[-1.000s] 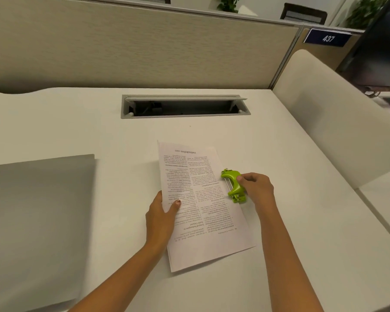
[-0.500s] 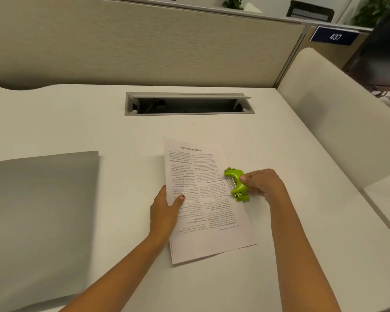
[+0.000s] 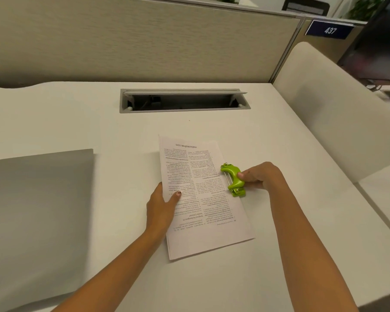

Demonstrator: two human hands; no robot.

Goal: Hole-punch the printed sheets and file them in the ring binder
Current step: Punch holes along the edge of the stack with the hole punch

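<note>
Both hands work the printed sheets (image 3: pixel 203 194) on the table (image 3: pixel 77 122): left hand (image 3: pixel 161 210) spread flat pinning them, right hand (image 3: pixel 260 175) pinching the green hole punch (image 3: pixel 233 180), now pushed further over their right edge since a second ago, probably ready to press. The grey binder (image 3: pixel 39 210) lies closed, well left.

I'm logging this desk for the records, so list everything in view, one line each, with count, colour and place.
printed sheets: one stack, white with black text, middle of the desk, text upside down to the camera.
hole punch: one, lime green, on the stack's right edge.
binder: one, grey, closed, left on the desk.
desk: one, white.
cable tray: one, grey, lid open, set into the desk's far side.
partition: one, beige, behind the desk.
number sign: one, dark blue, reads 437, upper right.
chair: one, cream, right of the desk.
left hand: flat on the stack's left edge.
right hand: gripping the hole punch.
</note>
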